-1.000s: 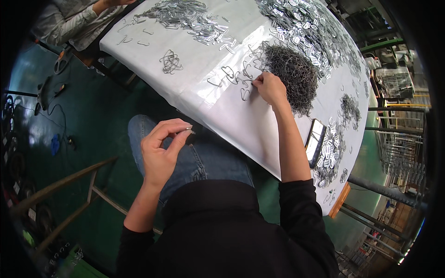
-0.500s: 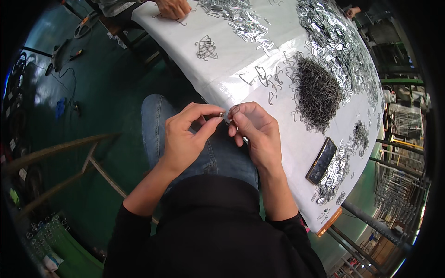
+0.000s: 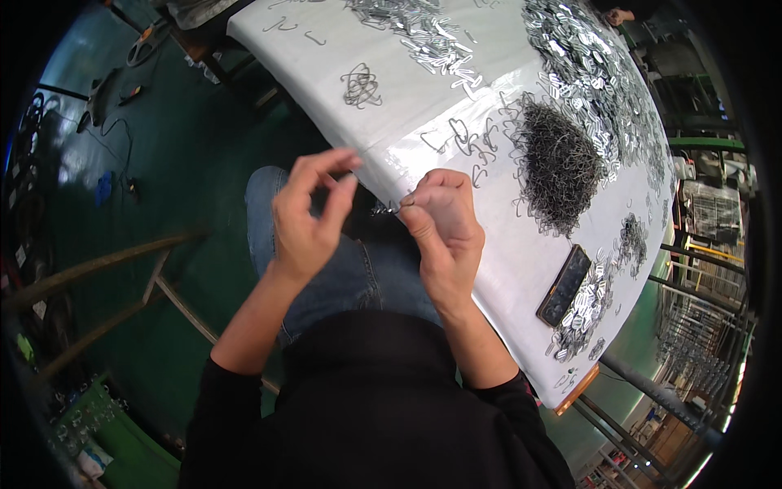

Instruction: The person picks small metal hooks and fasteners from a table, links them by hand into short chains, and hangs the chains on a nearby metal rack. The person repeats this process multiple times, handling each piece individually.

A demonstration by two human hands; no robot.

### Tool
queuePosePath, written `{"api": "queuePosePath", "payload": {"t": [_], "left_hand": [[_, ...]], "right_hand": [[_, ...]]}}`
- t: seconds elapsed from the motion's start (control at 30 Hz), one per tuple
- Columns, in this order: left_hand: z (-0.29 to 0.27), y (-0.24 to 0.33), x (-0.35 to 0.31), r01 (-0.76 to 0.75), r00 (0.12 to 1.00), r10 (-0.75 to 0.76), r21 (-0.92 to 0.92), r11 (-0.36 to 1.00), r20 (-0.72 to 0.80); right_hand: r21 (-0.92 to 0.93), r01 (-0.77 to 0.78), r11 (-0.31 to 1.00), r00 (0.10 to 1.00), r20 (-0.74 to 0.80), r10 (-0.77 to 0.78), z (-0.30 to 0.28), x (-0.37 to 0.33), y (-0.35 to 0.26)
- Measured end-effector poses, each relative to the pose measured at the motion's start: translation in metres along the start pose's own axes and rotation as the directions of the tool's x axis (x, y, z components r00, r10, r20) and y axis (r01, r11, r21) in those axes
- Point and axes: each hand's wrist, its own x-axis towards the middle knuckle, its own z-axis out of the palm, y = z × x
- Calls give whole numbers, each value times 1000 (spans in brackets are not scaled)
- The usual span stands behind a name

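Note:
My right hand (image 3: 446,228) is closed in a pinch over my lap by the table's near corner. Between its thumb and forefinger sits a small shiny metal piece (image 3: 384,211), blurred and too small to make out fully. My left hand (image 3: 309,213) is lifted off to the left, thumb and fingers apart, with nothing in it. On the white-covered table (image 3: 505,236), loose bent wire hooks (image 3: 464,137) lie just beyond my right hand. A dense dark heap of wire hooks (image 3: 562,167) is to their right.
Flat silver slotted pieces (image 3: 582,57) spread along the far right, with more silver strips (image 3: 436,49) at the back. A tangle of wire hooks (image 3: 360,85) lies near the left edge. A black phone (image 3: 564,285) rests beside a smaller silver pile (image 3: 588,314). Another person's hand (image 3: 619,16) shows at the top right.
My left hand has let go of the small metal piece and moved up and left, its fingers parting. My right hand keeps its pinch. The other person's hand at the top left has gone out of view.

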Motion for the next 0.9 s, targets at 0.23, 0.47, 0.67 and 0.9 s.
{"api": "queuePosePath", "payload": {"t": [0.23,0.47,0.67,0.9], "left_hand": [[108,-71,115,-428,895,353,308,850,272],[185,-101,147,-702,709,208,649,293,674],[170,-85,147,-551,811,137,665,503,568],[62,-17,74,170,912,-191,88,981,362]], "right_hand": [[-72,70,995,997,44,-67,-5,-13,3],[-67,6,998,999,54,-2,-12,-24,5],[-102,9,995,998,69,-2,-15,-25,5],[-117,19,993,999,33,-15,-18,-31,9]]}}
